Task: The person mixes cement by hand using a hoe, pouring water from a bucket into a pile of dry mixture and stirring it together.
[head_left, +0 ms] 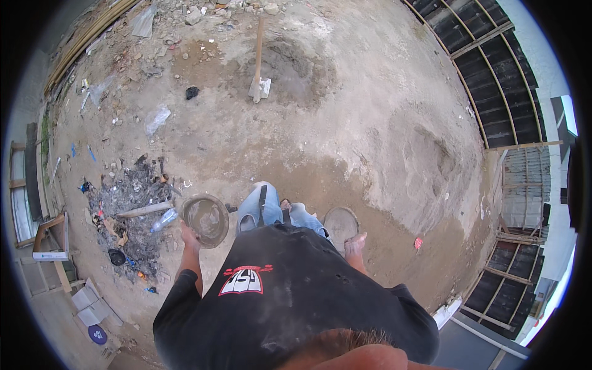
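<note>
My left hand [190,235] is closed on the near-left rim of a round, shallow grey head pan [224,213]. Wet-looking grey-brown residue coats the inside of that pan. On my other side, my right hand [354,243] grips the near-right rim of a second round pan [340,209], which looks pale and sandy inside. Both pans are out at my sides, one by each leg. My legs in blue jeans [248,206] are between them. The fingers of both hands are partly hidden at the rims.
A shovel [259,58] stands near a damp grey patch ahead. Left of me lies a dark, burnt rubbish heap [139,191] with a plastic bottle [164,220]. Rubble [197,15] is scattered at the far edge. A slatted dark structure [487,74] borders the right side.
</note>
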Demonstrator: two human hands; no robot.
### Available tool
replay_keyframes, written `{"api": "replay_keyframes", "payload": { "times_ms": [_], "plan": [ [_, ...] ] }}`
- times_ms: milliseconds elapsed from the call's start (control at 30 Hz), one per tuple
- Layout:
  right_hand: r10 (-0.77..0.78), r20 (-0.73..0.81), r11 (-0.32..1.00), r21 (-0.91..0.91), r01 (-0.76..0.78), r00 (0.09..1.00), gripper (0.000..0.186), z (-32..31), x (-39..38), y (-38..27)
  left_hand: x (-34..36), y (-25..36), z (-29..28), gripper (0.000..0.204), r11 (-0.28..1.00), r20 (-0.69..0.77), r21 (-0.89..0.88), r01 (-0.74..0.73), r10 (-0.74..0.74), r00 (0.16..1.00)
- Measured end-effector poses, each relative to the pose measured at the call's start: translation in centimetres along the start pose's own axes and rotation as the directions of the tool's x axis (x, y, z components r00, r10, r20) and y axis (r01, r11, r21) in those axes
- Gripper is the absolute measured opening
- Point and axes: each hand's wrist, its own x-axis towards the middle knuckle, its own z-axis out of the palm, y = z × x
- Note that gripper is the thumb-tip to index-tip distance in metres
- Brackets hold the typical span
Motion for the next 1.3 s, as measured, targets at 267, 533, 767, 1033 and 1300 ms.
{"api": "replay_keyframes", "payload": {
  "times_ms": [267, 533, 767, 1033, 1300],
  "plan": [
    [-0.307, 0.189, 0.909, -0.231, 0.346, 0.933, 0.042, 27.8, 2.3, -13.3, 3.6, 2.2, 20.5, 0.052, 0.999, -0.044, -0.003, 0.038, -0.038, 0.998],
    [-0.311, 0.409, 0.718, -0.491, 0.494, 0.858, 0.042, 57.7, 1.9, -20.2, 6.4, 7.2, 37.1, 0.048, 0.993, -0.074, -0.04, 0.111, -0.114, 0.991],
    [-0.308, 0.713, 0.386, -0.512, 0.767, 0.63, 0.048, 83.2, 3.9, -23.2, 1.5, 14.4, 49.8, 0.042, 0.986, 0.056, -0.164, -0.006, 0.015, 0.998],
    [0.091, 0.812, 0.086, -0.583, 0.808, 0.576, 0.055, 109.5, 11.5, -12.4, -3.6, 17.4, 63.3, 0.041, 0.961, -0.206, -0.261, -0.091, 0.036, 0.978],
    [0.189, 0.745, -0.433, -0.522, 0.735, 0.64, 0.068, 129.2, 17.0, -2.3, -6.5, 16.8, 75.1, 0.041, 0.975, -0.358, -0.22, 0.022, -0.101, 0.928]
  ]
}}
